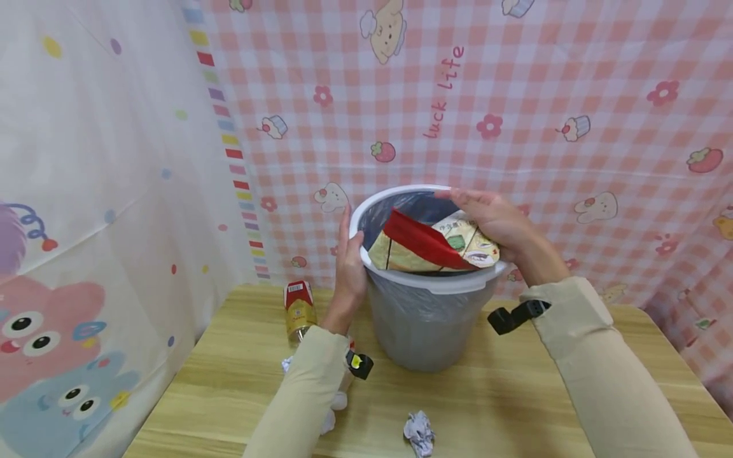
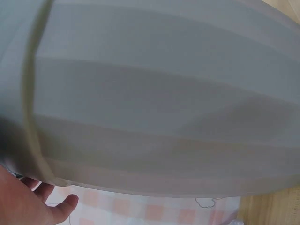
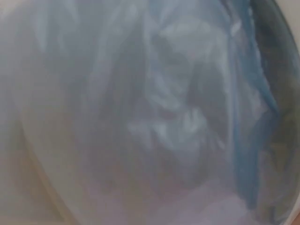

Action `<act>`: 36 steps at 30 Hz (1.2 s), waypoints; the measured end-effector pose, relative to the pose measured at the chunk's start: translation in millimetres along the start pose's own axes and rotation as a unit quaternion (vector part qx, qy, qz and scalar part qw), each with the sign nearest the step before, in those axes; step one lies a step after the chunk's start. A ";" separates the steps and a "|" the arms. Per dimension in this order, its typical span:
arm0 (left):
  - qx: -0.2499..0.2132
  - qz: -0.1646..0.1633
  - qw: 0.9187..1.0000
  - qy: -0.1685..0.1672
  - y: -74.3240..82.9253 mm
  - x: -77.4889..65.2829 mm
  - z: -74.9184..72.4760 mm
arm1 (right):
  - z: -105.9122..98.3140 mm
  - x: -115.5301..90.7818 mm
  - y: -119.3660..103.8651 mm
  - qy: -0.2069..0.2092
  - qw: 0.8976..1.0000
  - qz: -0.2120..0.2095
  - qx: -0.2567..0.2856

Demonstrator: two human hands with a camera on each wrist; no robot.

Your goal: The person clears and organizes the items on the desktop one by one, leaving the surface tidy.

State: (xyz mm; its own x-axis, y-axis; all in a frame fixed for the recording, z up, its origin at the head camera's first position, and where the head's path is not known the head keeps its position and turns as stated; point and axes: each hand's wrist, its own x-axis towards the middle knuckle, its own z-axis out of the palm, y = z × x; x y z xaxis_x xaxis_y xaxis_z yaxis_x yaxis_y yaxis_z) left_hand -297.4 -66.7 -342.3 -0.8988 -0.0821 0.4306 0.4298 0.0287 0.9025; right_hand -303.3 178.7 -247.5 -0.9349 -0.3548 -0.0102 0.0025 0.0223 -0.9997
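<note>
A grey trash bin [image 1: 429, 327] with a white rim and a clear plastic liner [image 1: 375, 216] stands on the table, close to the curtain. Red and cream printed packaging [image 1: 420, 240] lies in its mouth. My left hand [image 1: 350, 273] grips the rim's left side, thumb near the top edge. On the far right of the rim, my right hand [image 1: 495, 219] holds on with its fingers over the edge; its thumb is hidden. The bin's ribbed wall [image 2: 154, 103] fills the left wrist view. Blurred liner [image 3: 164, 108] covers most of the right wrist view.
To the left of the bin stands a red and gold can [image 1: 300, 312]. Crumpled white paper [image 1: 420, 434] lies near the front. Other white pieces [image 1: 339, 401] are partly hidden by my left sleeve. A checked curtain [image 1: 515, 76] hangs behind the wooden table [image 1: 197, 388].
</note>
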 end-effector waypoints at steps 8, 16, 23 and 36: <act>-0.002 -0.004 1.000 -0.002 -3.9 -1.1 1.2 | -6.7 -2.2 -7.8 0.032 0.970 0.045 -0.236; 0.006 -0.002 1.000 0.003 -3.0 -0.5 -0.1 | -10.0 -5.0 -5.1 0.085 0.926 0.002 -0.369; 0.015 0.001 1.000 0.014 -2.8 0.1 1.2 | -5.9 -2.7 3.6 0.085 0.891 -0.036 -0.444; 0.010 -0.003 1.000 0.010 -0.2 -0.4 1.2 | 0.6 -4.0 8.9 0.148 0.876 -0.078 -0.452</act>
State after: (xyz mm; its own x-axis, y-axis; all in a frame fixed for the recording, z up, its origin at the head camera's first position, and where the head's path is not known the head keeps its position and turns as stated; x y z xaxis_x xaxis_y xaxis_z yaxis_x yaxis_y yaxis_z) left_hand -297.2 -65.4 -342.6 -0.8990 -0.1020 0.4260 0.4233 0.0478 0.9047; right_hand -299.3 179.8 -256.4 -0.9504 -0.1642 0.2643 -0.2902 0.7740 -0.5627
